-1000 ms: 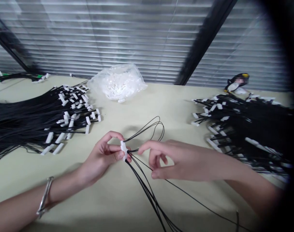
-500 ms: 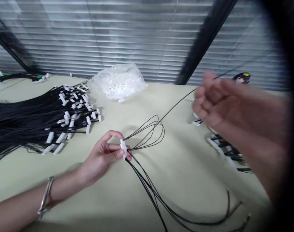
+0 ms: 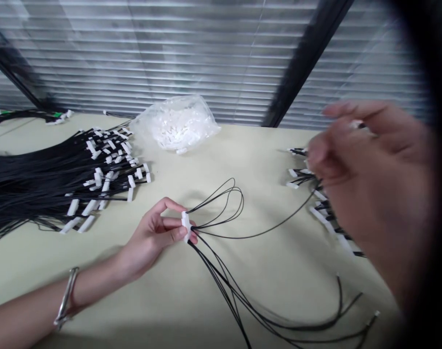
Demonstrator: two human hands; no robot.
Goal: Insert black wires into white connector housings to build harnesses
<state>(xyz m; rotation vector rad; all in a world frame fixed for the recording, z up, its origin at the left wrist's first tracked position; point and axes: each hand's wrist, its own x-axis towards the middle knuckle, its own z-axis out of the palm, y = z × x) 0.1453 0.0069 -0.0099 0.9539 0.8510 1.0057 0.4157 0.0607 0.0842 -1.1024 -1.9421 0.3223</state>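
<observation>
My left hand [image 3: 157, 233] pinches a small white connector [image 3: 186, 225] just above the table, with several thin black wires [image 3: 221, 286] running from it in loops and trailing toward me. My right hand [image 3: 366, 174] is raised at the right, blurred, its fingers curled around one black wire [image 3: 275, 225] that curves back to the connector. Behind that hand lies a pile of finished black wires with white connectors [image 3: 315, 194].
A large bundle of black wires with white connectors [image 3: 61, 179] covers the left of the cream table [image 3: 213, 300]. A clear plastic bag of white connectors [image 3: 177, 123] sits at the back centre. Window blinds rise behind the table. Loose wire ends [image 3: 366, 325] lie near the front right.
My right hand left the connector, swept up and right pulling one wire through, and has now dropped slightly; the wire hangs slacker. My left hand has stayed in place.
</observation>
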